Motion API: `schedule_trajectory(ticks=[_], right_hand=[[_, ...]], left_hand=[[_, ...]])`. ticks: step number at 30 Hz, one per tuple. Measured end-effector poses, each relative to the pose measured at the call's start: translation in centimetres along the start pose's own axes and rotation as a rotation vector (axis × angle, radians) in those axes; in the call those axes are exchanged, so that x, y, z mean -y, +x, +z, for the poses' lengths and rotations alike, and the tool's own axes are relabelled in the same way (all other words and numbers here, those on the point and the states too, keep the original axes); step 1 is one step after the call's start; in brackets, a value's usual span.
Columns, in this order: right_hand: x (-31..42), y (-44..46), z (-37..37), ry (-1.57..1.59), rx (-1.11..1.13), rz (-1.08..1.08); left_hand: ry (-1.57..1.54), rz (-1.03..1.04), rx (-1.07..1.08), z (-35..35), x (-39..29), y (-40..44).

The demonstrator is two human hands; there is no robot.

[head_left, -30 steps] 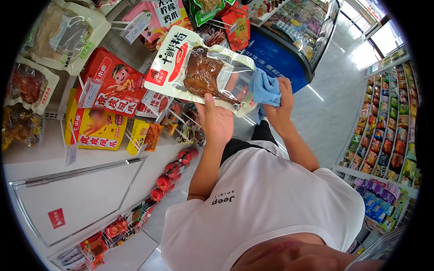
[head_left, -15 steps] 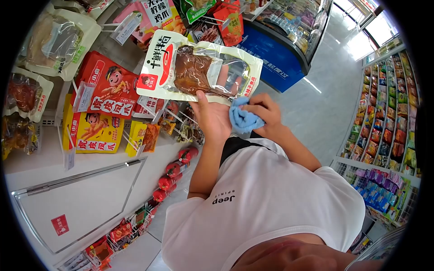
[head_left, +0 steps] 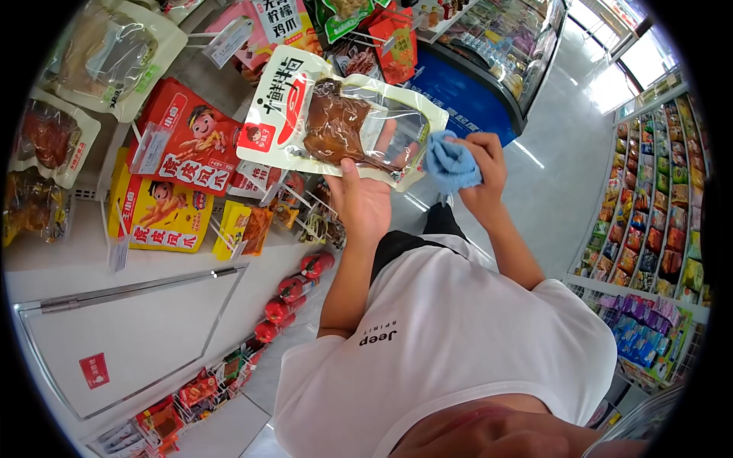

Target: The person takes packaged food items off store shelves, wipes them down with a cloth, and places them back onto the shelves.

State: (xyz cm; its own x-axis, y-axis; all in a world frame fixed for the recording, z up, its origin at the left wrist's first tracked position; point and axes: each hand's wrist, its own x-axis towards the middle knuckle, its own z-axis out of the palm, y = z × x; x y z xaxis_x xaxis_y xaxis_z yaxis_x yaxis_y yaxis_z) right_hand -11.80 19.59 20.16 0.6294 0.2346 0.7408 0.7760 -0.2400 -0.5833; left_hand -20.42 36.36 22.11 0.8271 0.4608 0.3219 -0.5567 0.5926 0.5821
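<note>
My left hand [head_left: 365, 206] holds a clear-windowed, cream-bordered food packet [head_left: 336, 122] from below, with the thumb over its lower edge. Brown meat shows through the packet's window, and fingers are visible behind the clear part. In my right hand [head_left: 485, 172] is a bunched light-blue cloth [head_left: 452, 162], right beside the packet's right end; whether they touch is hard to tell. Left of the packet hang a red packet [head_left: 187, 137] and a yellow packet [head_left: 164, 214].
Price tags [head_left: 227, 42] and hooks project from the rack on the left. A blue-fronted display case [head_left: 458, 95] stands ahead. Shelves of small packets [head_left: 649, 198] line the right side. Red round-topped containers [head_left: 294, 288] sit low on the left.
From half a second ago, my right hand and the cloth have moved up and right, from the packet's lower edge to its right end. My left hand still holds the packet.
</note>
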Motion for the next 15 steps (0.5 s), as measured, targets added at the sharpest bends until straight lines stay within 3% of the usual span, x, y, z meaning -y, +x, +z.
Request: schedule_trajectory(ticks=[5, 11, 12, 14, 15], right_hand=[[-3.1, 2.7, -0.1, -0.053, -0.101, 0.034], [-2.1, 1.1, -0.3, -0.006, -0.274, 0.123], [-1.4, 0.6, 0.2, 0.08, -0.264, 0.204], [-0.1, 0.5, 0.5, 0.095, -0.125, 0.14], [0.5, 0.5, 0.7, 0.103, -0.062, 0.109]], left_hand=[[-0.208, -0.071, 0.051, 1.2, 0.5, -1.3], [-0.055, -0.053, 0.018, -1.9, 2.4, -2.0], [-0.001, -0.062, 0.029, -1.7, 2.5, -2.1], [0.106, -0.087, 0.053, -1.1, 2.4, -2.4], [0.285, -0.087, -0.1, -1.7, 2.9, -3.2]])
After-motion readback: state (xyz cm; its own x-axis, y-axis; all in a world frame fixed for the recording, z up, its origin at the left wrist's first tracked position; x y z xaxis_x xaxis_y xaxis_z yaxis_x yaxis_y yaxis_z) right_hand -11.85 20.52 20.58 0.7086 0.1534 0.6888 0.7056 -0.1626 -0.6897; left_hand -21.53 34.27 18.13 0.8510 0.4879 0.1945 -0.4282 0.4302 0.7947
